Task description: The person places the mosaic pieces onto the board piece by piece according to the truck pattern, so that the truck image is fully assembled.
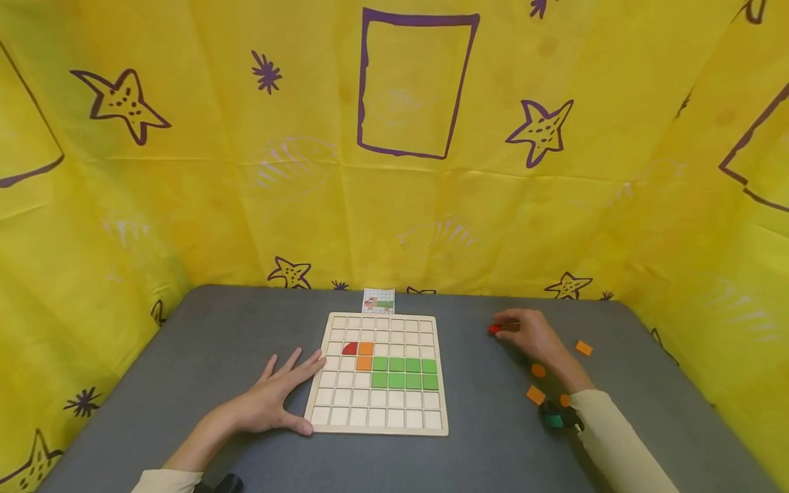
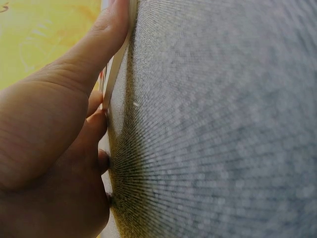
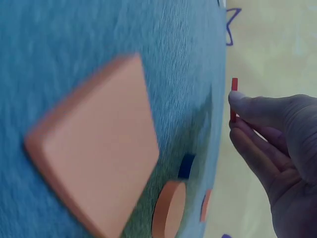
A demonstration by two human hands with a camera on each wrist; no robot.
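My left hand (image 1: 261, 402) lies with spread fingers along the left edge of a wooden grid board (image 1: 377, 416). Its thumb touches the lower left corner, seen from below in the left wrist view. On the board sit a red quarter-round tile (image 1: 350, 348), two orange square tiles (image 1: 364, 363) and a block of several green square tiles (image 1: 404, 373). Right of the board, my right hand (image 1: 535, 337) pinches a small red tile (image 1: 494, 329) between thumb and fingers. The right wrist view shows that red tile (image 3: 234, 86) edge-on, raised off the table; its full outline is hidden.
Around the right forearm lie loose orange pieces: a square (image 1: 535, 395), a disc (image 1: 538, 370), a four-sided tile (image 1: 583, 348) and one partly covered piece (image 1: 564, 400). A printed pattern card (image 1: 379, 301) lies behind the board. Yellow cloth (image 1: 401, 219) encloses the grey table (image 1: 259, 315).
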